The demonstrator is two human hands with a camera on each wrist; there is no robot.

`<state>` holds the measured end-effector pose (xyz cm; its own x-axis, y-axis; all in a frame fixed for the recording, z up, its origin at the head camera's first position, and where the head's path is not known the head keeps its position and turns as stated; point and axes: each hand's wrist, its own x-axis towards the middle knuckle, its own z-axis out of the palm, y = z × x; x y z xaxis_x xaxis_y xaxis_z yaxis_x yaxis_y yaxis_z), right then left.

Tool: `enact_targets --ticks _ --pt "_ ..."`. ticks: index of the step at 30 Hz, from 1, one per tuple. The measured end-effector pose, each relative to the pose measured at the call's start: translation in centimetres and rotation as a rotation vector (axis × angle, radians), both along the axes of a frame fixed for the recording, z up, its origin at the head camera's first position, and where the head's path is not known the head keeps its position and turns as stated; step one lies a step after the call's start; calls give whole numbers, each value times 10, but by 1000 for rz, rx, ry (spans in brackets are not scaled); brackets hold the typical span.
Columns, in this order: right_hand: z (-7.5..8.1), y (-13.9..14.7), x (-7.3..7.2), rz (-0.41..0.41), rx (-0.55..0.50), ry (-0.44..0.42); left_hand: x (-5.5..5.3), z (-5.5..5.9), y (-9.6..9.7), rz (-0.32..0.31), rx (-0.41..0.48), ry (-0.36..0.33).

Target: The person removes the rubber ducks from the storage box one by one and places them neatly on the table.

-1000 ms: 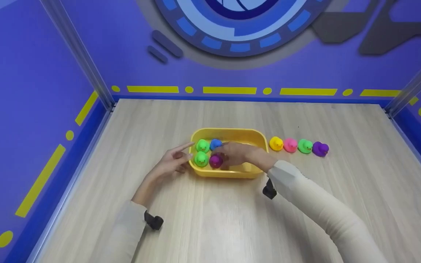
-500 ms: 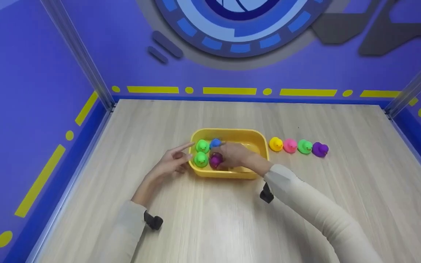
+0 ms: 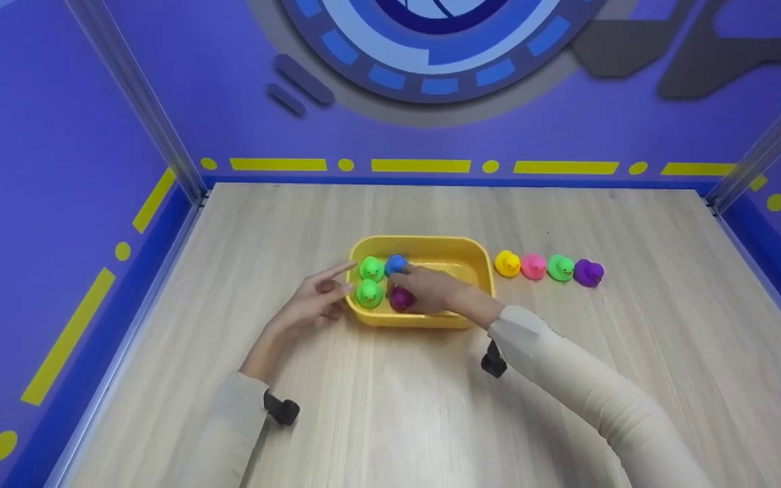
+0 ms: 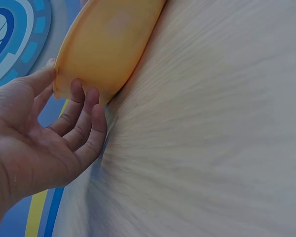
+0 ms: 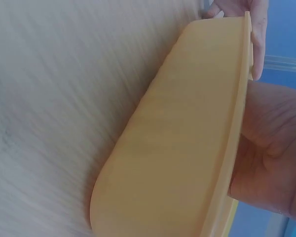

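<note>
A yellow tub (image 3: 424,320) stands on the table, seen from outside in both wrist views. Inside its left end sit two green rubber ducks (image 3: 369,293), one behind the other, with a blue rubber duck (image 3: 396,264) beside the rear one. My right hand (image 3: 434,290) reaches over the rim and holds a purple rubber duck (image 3: 401,299) beside the front green duck; its fingertips are partly hidden. At the tub's left end, my left hand (image 3: 306,303) touches the rim with its forefinger, the other fingers loosely bent against or near the wall (image 4: 101,49).
Right of the tub, a yellow duck (image 3: 508,263), a pink duck (image 3: 533,266), a green duck (image 3: 560,268) and a dark purple duck (image 3: 589,272) stand in a row on the wooden table (image 3: 390,407). Blue-violet panels (image 3: 424,142) enclose the back and sides.
My right hand has shifted slightly left over the purple duck, which now sits a little farther from the front green duck. My left hand stays at the tub's end. The head view has shifted slightly.
</note>
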<state>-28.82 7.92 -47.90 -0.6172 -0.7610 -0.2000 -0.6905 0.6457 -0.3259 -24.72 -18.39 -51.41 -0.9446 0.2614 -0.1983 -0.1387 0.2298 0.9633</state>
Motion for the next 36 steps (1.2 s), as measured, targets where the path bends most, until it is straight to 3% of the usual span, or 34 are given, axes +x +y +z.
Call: enact_targets --ticks 12,19,36 --pt "2 8 -5 36 -83 -22 3 -1 -4 54 56 -43" --pt "8 18 -5 -34 -130 -34 2 2 -5 54 48 -57" --pt "16 48 -5 -73 -217 -3 1 2 1 44 36 -59"
